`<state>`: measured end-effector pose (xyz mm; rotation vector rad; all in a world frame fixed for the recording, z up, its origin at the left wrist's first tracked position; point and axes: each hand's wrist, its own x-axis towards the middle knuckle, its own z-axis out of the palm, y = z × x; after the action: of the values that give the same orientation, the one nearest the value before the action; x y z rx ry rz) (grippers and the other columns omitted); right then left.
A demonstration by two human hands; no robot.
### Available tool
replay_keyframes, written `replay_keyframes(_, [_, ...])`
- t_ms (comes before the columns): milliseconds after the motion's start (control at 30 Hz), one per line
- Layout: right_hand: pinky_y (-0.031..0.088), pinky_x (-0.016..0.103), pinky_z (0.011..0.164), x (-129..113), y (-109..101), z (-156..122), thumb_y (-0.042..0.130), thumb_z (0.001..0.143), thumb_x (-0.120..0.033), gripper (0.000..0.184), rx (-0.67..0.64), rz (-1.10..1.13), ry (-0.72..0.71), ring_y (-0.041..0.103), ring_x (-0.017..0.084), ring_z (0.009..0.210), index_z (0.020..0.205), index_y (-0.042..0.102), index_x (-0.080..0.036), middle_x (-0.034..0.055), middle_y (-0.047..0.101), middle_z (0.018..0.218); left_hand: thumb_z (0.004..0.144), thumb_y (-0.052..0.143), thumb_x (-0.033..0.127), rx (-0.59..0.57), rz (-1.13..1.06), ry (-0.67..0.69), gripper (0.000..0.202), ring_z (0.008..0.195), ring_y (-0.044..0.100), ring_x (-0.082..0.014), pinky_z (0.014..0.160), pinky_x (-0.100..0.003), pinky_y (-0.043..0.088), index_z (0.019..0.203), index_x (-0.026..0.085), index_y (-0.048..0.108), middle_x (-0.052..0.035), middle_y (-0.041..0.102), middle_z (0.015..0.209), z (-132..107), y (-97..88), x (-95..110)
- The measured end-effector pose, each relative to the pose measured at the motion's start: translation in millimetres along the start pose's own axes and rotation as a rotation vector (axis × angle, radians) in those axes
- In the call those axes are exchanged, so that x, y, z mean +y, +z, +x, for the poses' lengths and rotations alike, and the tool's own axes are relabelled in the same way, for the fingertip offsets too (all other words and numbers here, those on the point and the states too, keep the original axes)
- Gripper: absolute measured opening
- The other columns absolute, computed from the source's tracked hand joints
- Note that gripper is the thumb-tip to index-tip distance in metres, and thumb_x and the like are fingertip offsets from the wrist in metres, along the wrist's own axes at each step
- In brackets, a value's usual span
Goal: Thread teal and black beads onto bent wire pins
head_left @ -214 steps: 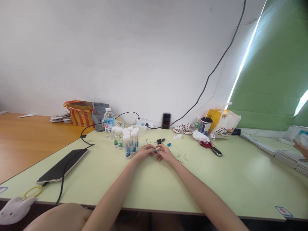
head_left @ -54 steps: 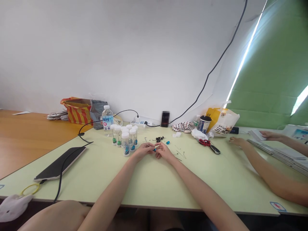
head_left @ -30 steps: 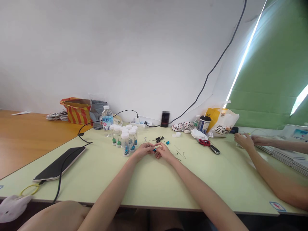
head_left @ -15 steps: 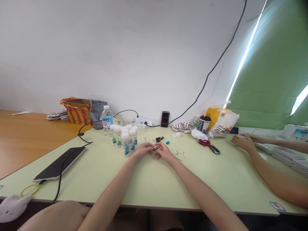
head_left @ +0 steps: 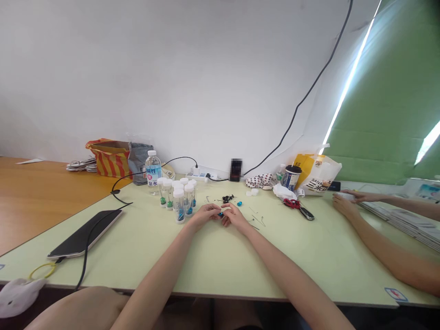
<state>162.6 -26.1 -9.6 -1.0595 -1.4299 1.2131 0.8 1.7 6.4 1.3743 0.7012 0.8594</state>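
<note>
Both of my hands meet over the middle of the table [head_left: 220, 261]. Between the fingertips is a small shiny blue piece [head_left: 221, 214], mostly covered by fingers; its exact kind does not show. My left hand [head_left: 206, 215] pinches it from the left, and my right hand [head_left: 233, 215] closes on it from the right. Just beyond lie a small heap of black parts [head_left: 227, 199] and another blue piece [head_left: 239, 203]. Thin metal wires [head_left: 256, 220] are scattered right of my right hand. Several clear tubes with white caps [head_left: 179, 207], holding blue or green pieces, stand left of my left hand.
A water bottle [head_left: 153, 173] stands behind the tubes. At the left a black tablet [head_left: 85, 233] lies with a cable across it. Red-handled pliers [head_left: 291, 204], a key fob [head_left: 307, 213] and a tumbler [head_left: 292, 178] sit at the right. A co-worker's arms [head_left: 371, 238] reach in there.
My hands stay almost in place, with only slight finger movement around the blue piece. At the right, the co-worker's hands have shifted slightly and a white object shows more between them.
</note>
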Motion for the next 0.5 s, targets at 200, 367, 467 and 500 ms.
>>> replay_keyframes(200, [0.046, 0.02, 0.042, -0.3, 0.1, 0.5, 0.055, 0.066, -0.021, 0.03, 0.023, 0.001, -0.021, 0.057, 0.008, 0.05, 0.094, 0.045, -0.022, -0.0024, 0.055, 0.078, 0.063, 0.067, 0.031, -0.003, -0.003, 0.018, 0.023, 0.064, 0.057, -0.0124, 0.07, -0.028, 0.042, 0.077, 0.014, 0.061, -0.002, 0.061, 0.069, 0.5, -0.7, -1.7])
replay_keyframes(367, [0.045, 0.019, 0.043, -0.8, 0.0, 0.2, 0.05, 0.072, -0.025, 0.025, 0.013, -0.002, 0.018, 0.057, 0.009, 0.05, 0.096, 0.045, -0.021, -0.0031, 0.056, 0.066, 0.063, 0.067, 0.031, 0.002, 0.004, 0.006, 0.024, 0.064, 0.057, -0.0126, 0.071, -0.029, 0.042, 0.078, 0.014, 0.061, -0.0024, 0.061, 0.069, 1.3, -1.4, -3.5])
replay_keyframes(467, [0.045, 0.019, 0.043, -1.8, 0.7, -0.9, 0.053, 0.068, -0.022, 0.028, 0.031, -0.001, -0.01, 0.057, 0.009, 0.051, 0.095, 0.045, -0.022, -0.0018, 0.056, 0.078, 0.063, 0.067, 0.031, 0.007, 0.001, 0.016, 0.024, 0.064, 0.057, -0.0123, 0.071, -0.029, 0.042, 0.078, 0.014, 0.061, -0.0026, 0.061, 0.07, 1.4, -1.2, -3.4])
replay_keyframes(500, [0.046, 0.02, 0.043, -2.0, 0.9, -1.2, 0.054, 0.067, -0.02, 0.029, 0.027, -0.006, -0.019, 0.057, 0.008, 0.051, 0.095, 0.045, -0.022, -0.0021, 0.055, 0.079, 0.063, 0.067, 0.031, 0.007, 0.004, 0.017, 0.024, 0.064, 0.057, -0.0123, 0.071, -0.029, 0.042, 0.078, 0.014, 0.061, -0.0026, 0.061, 0.07, 1.3, -1.1, -3.1])
